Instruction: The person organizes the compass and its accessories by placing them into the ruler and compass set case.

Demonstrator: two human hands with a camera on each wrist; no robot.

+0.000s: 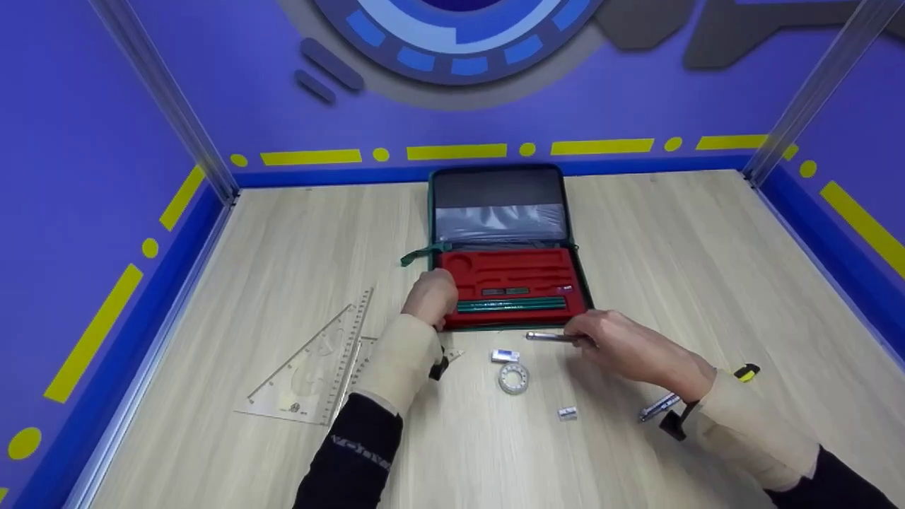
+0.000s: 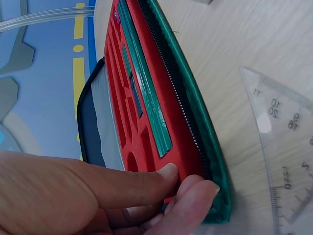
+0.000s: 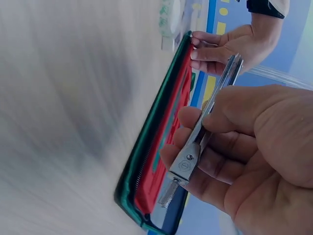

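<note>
- Watching remotely, I see the right hand (image 1: 629, 346) pinching a metal compass (image 1: 548, 337) between thumb and fingers, just off the near edge of an open case (image 1: 523, 264).
- The left hand (image 1: 430, 295) pinches the case's near-left corner, thumb over the red insert, fingers outside the green edge.
- Trouble, as I judge it: smooth metal could roll in those fingertips, and a tilted approach could catch the legs on the pencils (image 1: 511, 305) ahead of the hands. Held at one corner, the case could swivel if knocked.
- The compass legs, nearly together, point toward the left hand; its knurled handle points away. The long axis runs from hand to hand, roughly along the case's near edge.
- Farther out, a tape-like ring (image 1: 512, 378) lies between the forearms, a set square (image 1: 304, 389) left of the left hand.
</note>
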